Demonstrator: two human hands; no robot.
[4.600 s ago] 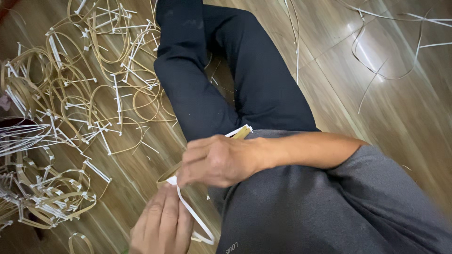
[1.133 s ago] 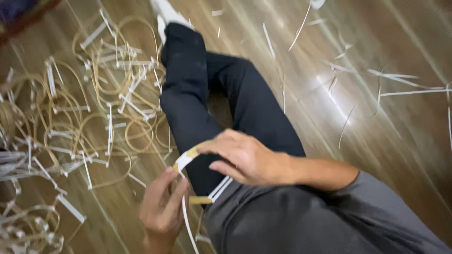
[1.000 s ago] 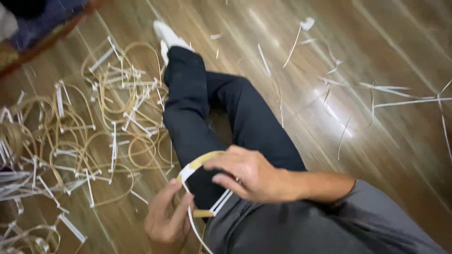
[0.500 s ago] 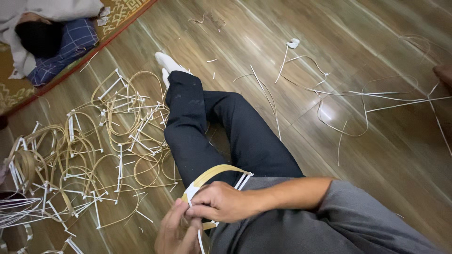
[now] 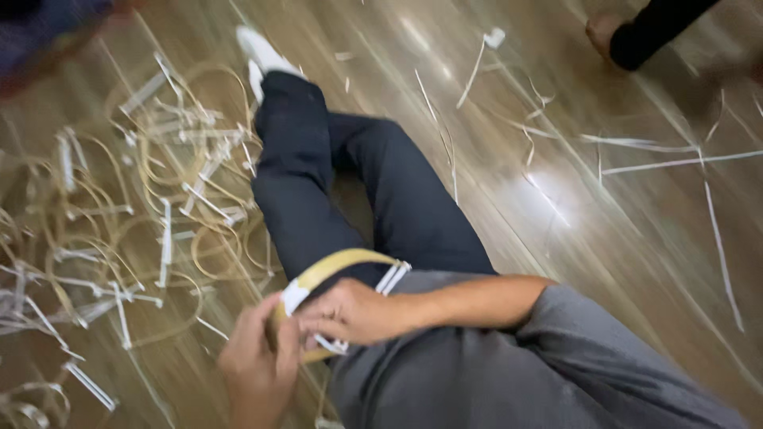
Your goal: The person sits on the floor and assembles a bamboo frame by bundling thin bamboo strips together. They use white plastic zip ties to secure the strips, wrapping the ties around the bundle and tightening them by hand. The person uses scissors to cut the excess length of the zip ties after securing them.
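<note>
tan cane hoop (image 5: 338,264) with white wraps, held over the lap just this side of the dark trouser legs (image 5: 350,191). left hand (image 5: 258,365) closed on its near end, right hand (image 5: 350,311) pinching a white strip beside it. more hoops (image 5: 143,206) heaped left of the legs.

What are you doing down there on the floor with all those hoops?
A person sits on the wooden floor and holds a tan bent strip hoop in their lap with both hands. The left hand grips its lower left side, and the right hand pinches it near a white band wrapped around it. A pile of similar hoops lies to the left, loose white strips are scattered on the right, and someone else's foot shows at the top.
</note>
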